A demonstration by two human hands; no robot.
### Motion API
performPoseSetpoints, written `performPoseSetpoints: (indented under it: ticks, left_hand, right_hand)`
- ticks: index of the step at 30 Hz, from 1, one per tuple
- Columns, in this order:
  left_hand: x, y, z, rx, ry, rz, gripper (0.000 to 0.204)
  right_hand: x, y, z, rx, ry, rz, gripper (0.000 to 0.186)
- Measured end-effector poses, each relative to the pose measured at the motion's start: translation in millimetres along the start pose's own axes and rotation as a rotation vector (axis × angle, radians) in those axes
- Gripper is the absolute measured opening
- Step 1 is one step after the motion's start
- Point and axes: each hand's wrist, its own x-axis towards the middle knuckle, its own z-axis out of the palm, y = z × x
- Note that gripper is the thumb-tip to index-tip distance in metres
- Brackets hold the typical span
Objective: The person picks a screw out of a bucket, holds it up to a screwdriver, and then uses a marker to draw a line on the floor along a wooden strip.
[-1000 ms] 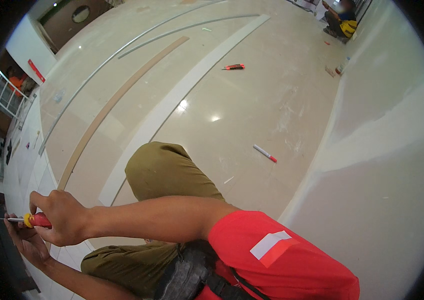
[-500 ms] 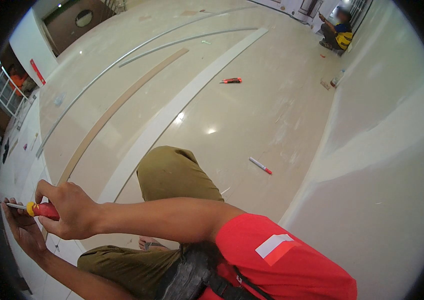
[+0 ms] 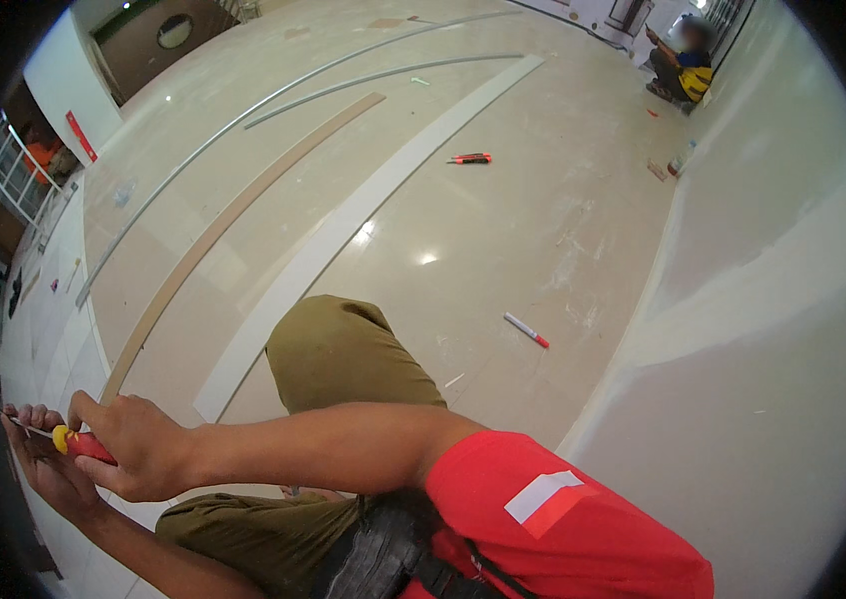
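At the lower left, my right hand (image 3: 138, 444) grips a screwdriver with a red and yellow handle (image 3: 88, 446), its thin metal shaft angled toward the upper left. My left hand (image 3: 51, 464) is just beyond it, fingers curled up beside the shaft; what they hold is too hidden to make out. Behind my hands a long tan strip (image 3: 213, 240) lies on the floor, with a wider white strip (image 3: 327, 255) to its right. My bent legs in olive trousers (image 3: 343, 354) are under my arms.
Two long metal profiles (image 3: 190, 161), a red utility knife (image 3: 470, 159) and a white-and-red marker (image 3: 526, 329) lie on the floor. A wall (image 3: 773, 329) runs along my right. A crouching co-worker (image 3: 693, 75) is at the far right; another person (image 3: 40, 152) is by a white metal frame (image 3: 23, 175).
The screwdriver has tipped from nearly level to a slope, tip higher than handle. My left hand's fingers are bunched up higher beside the shaft. The view has shifted slightly.
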Motion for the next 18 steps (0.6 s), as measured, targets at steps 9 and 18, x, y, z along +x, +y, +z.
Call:
performPoseSetpoints:
  ticks: [9, 18]
  left_hand:
    - [1, 3, 10, -0.411, -0.439, -0.16, 0.024]
    - [-29, -13, 46, 0.575, -0.026, 0.012, 0.032]
  right_hand:
    - [1, -6, -4, -0.026, -0.132, -0.002, 0.043]
    - [28, -8, -33, 0.16, 0.233, -0.143, 0.035]
